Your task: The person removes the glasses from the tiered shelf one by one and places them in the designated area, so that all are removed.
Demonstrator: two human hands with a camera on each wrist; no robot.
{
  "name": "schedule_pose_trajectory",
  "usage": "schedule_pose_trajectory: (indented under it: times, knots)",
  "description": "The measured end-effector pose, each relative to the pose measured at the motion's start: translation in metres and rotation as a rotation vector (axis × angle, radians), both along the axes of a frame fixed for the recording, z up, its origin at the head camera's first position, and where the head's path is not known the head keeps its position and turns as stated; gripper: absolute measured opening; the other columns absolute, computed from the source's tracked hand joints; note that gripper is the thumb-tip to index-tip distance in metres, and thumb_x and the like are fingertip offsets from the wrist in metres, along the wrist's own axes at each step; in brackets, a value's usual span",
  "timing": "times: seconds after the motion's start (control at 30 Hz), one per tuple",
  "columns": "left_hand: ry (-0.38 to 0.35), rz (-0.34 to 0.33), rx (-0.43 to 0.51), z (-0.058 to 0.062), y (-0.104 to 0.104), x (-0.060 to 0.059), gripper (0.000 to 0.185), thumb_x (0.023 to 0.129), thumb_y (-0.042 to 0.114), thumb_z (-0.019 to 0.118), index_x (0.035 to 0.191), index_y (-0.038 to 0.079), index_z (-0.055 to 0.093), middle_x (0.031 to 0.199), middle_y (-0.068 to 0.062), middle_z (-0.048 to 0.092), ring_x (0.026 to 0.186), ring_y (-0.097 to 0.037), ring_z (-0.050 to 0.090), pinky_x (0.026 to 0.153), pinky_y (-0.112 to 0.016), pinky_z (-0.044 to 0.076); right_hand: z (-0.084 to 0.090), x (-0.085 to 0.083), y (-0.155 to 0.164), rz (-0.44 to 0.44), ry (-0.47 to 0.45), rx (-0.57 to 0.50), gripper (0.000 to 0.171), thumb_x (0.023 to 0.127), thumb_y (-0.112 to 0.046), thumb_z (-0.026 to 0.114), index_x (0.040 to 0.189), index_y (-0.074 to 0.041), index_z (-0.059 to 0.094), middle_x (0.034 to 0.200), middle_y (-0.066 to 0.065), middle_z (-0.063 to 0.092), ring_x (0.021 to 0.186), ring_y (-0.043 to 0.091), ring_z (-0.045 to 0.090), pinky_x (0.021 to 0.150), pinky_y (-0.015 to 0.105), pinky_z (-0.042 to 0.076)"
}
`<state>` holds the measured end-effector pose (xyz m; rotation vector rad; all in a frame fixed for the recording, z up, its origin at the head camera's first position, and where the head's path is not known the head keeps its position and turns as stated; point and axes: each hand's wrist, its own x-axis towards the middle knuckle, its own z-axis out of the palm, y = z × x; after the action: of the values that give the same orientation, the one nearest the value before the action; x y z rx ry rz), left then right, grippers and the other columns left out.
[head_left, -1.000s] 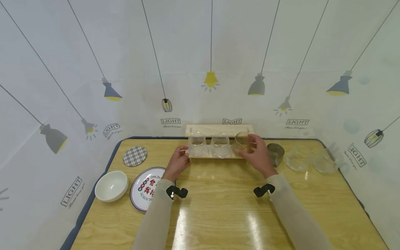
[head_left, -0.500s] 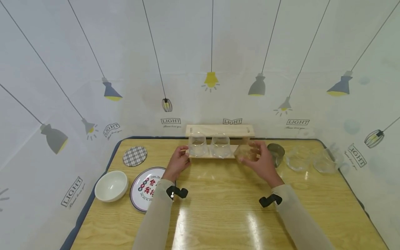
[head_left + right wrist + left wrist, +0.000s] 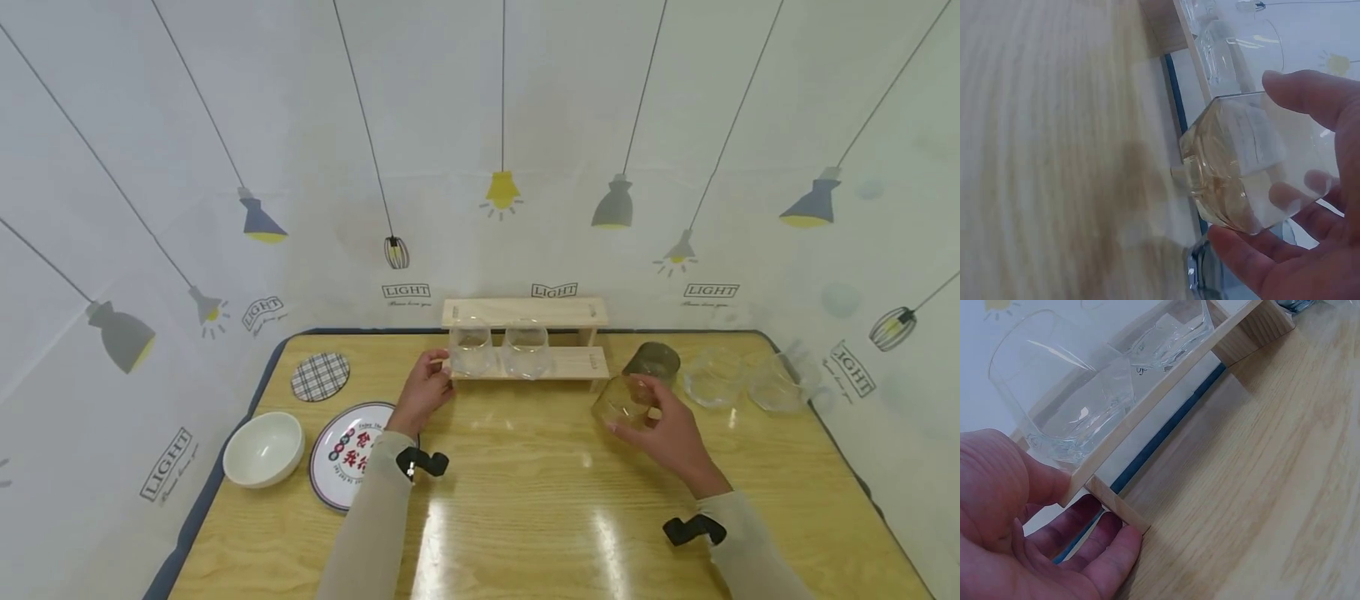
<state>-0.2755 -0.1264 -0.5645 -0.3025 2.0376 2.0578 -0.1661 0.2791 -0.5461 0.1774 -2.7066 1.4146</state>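
Pinched between the thumb and fingers of the right hand [image 3: 667,425], the amber-tinted glass [image 3: 621,400] is right of centre in the frame, seemingly just above the wooden table [image 3: 525,500]. Half a second ago it was at the right end of the lower shelf of the two-tier wooden rack [image 3: 572,363]; now it is off and out in front, so its removal from the rack looks complete. The left hand [image 3: 425,392] grips the rack's left end, thumb against the shelf and fingers about the leg, apparently steadying it. Two clear glasses, one left [image 3: 471,354] and one beside it [image 3: 527,354], stand on that shelf. Just behind the amber glass, a smoky grey glass [image 3: 654,362] crowds the right side; whether they touch is unclear. Farther right are two more clear glass vessels [image 3: 712,382]. At the left are a plaid coaster [image 3: 321,377], a white bowl [image 3: 264,450] and a printed plate [image 3: 343,437], partly under the left sleeve [image 3: 375,517].
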Motion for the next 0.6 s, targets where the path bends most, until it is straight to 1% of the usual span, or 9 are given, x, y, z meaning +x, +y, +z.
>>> schedule_pose_trajectory:
  times: [0.1,0.2,0.27,0.4,0.47,0.53,0.57,0.6]
  knots:
    - [-0.001,0.003,-0.005,-0.002,-0.001,-0.001,0.034,0.111,0.010,0.049,0.144,0.018,0.051,0.138,-0.015,0.053,0.117,-0.025,0.059,0.101,-0.044,0.055,-0.004,0.008,0.009,0.003,-0.003,0.020,0.086,0.086,-0.040,0.089,0.156,-0.016,0.045,0.145,0.019,0.059,0.129,0.041,0.059,0.097,0.059,0.057]
    - [-0.013,0.008,-0.006,-0.003,-0.002,-0.001,0.035,0.111,0.010,0.050,0.144,0.019,0.052,0.138,-0.014,0.052,0.117,-0.025,0.058,0.100,-0.044,0.055,-0.006,0.015,0.018,-0.004,-0.020,0.039,0.087,0.086,-0.041,0.090,0.156,-0.018,0.045,0.144,0.019,0.059,0.128,0.041,0.062,0.094,0.047,0.060]
    - [-0.018,0.009,-0.006,-0.003,-0.002,-0.002,0.035,0.110,0.010,0.051,0.144,0.020,0.052,0.139,-0.013,0.052,0.119,-0.025,0.058,0.101,-0.044,0.055,-0.006,0.019,0.023,-0.019,-0.037,0.040,0.088,0.085,-0.041,0.090,0.157,-0.019,0.045,0.144,0.020,0.060,0.127,0.041,0.064,0.091,0.036,0.060]
    - [-0.017,0.005,0.006,-0.003,-0.002,-0.002,0.035,0.111,0.010,0.050,0.144,0.019,0.051,0.142,-0.015,0.052,0.122,-0.027,0.059,0.103,-0.047,0.054,-0.005,0.023,0.033,-0.049,-0.062,0.032,0.090,0.085,-0.041,0.091,0.157,-0.017,0.043,0.144,0.023,0.060,0.129,0.043,0.062,0.088,0.019,0.055]
    - [-0.014,0.006,0.008,-0.003,-0.002,-0.003,0.035,0.111,0.010,0.050,0.144,0.019,0.051,0.143,-0.016,0.052,0.122,-0.027,0.059,0.104,-0.047,0.054,-0.006,0.024,0.037,-0.066,-0.068,0.036,0.090,0.085,-0.042,0.090,0.157,-0.016,0.042,0.147,0.020,0.058,0.131,0.040,0.060,0.088,0.014,0.051]
    - [-0.011,0.008,0.007,-0.003,-0.002,-0.003,0.034,0.111,0.010,0.050,0.144,0.019,0.051,0.143,-0.016,0.052,0.122,-0.028,0.059,0.103,-0.047,0.054,-0.009,0.025,0.041,-0.074,-0.064,0.037,0.090,0.086,-0.040,0.089,0.158,-0.014,0.041,0.151,0.019,0.056,0.133,0.037,0.058,0.088,0.011,0.049]
    - [-0.012,0.007,0.004,-0.003,-0.001,-0.003,0.034,0.111,0.010,0.050,0.143,0.019,0.052,0.143,-0.016,0.053,0.122,-0.027,0.059,0.103,-0.046,0.054,-0.010,0.025,0.043,-0.081,-0.062,0.040,0.090,0.086,-0.040,0.089,0.157,-0.014,0.041,0.153,0.018,0.055,0.133,0.033,0.058,0.088,0.010,0.049]
    - [-0.013,0.007,-0.001,-0.003,-0.001,-0.002,0.034,0.111,0.010,0.051,0.143,0.019,0.052,0.143,-0.016,0.053,0.121,-0.027,0.059,0.102,-0.046,0.055,-0.012,0.026,0.044,-0.088,-0.059,0.046,0.090,0.086,-0.040,0.089,0.157,-0.014,0.042,0.154,0.017,0.054,0.132,0.026,0.059,0.088,0.009,0.049]
